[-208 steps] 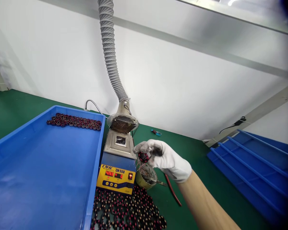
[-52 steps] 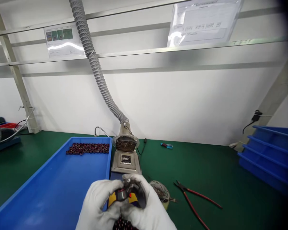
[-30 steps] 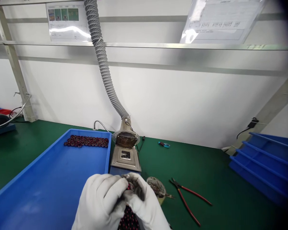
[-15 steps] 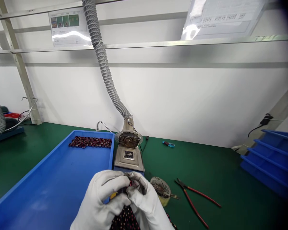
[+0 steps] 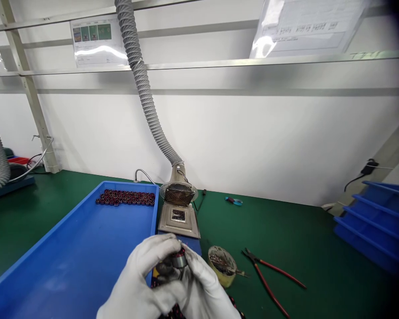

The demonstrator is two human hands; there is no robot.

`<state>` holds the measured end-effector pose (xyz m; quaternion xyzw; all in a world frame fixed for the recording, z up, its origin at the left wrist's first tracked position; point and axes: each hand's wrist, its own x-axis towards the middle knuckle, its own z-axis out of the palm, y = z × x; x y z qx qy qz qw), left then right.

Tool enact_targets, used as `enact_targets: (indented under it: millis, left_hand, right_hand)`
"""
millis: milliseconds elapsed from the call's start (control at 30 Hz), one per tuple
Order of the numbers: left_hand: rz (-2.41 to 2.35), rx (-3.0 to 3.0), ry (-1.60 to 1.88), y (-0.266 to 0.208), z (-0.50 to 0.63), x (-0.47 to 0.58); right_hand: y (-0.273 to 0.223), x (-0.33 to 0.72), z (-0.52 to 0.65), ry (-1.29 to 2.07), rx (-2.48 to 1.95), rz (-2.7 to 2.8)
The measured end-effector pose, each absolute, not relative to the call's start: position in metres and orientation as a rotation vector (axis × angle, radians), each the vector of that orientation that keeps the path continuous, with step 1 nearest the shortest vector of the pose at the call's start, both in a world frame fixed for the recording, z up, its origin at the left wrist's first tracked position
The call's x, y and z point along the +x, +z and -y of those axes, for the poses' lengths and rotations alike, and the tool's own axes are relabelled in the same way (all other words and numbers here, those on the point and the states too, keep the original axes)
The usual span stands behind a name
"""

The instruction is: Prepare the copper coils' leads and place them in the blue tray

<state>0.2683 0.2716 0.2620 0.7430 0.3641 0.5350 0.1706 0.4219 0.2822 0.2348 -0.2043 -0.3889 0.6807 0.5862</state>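
A small round metal part [image 5: 178, 260] with a shiny silver side and a dark red-and-black top is between my two white-gloved hands. My left hand [image 5: 144, 277] curls around it from the left, index finger at its top and thumb lower down. From the right, my right hand [image 5: 204, 281] pinches it; some of its fingers are hidden. Glove fingertips look blackened. Beneath the hands lie dark pieces with red specks [image 5: 173, 313], mostly covered. Just behind stands a device with a square metal top plate [image 5: 180, 226] and a small window holding dark bits.
On the left is a large blue tray [image 5: 86, 248] with rows of dark red round parts [image 5: 125, 197] at its far end. A tub [image 5: 223, 266] of metal scraps and red-handled cutters [image 5: 269, 274] lie right. Farther off are small blue-handled pliers [image 5: 233, 201], stacked blue bins [image 5: 375, 226] and an exhaust hose [image 5: 146, 93].
My fingers have shifted around the part, and its silver side now shows. My left thumb has moved down, away from the index finger. Fewer speckled pieces show below the hands.
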Motion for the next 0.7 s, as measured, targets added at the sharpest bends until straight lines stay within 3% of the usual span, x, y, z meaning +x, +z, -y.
enact_targets:
  millis: [167,433,600,700]
  left_hand:
    - [-0.782,2.201,1.643,0.266,-0.277,0.274]
    - [-0.702,1.393,1.876,0.261,-0.277,0.267]
    - [-1.006,1.495,1.425,0.277,-0.270,0.265]
    - [-0.864,1.359,1.372,0.279,-0.267,0.273]
  right_hand:
    - [0.229,0.412,-0.276,1.538,-0.520,0.908]
    - [0.226,0.412,-0.295,1.673,-0.507,1.034]
    - [0.230,0.430,-0.308,1.898,-0.516,0.983]
    - [0.224,0.431,-0.313,1.983,-0.526,0.930]
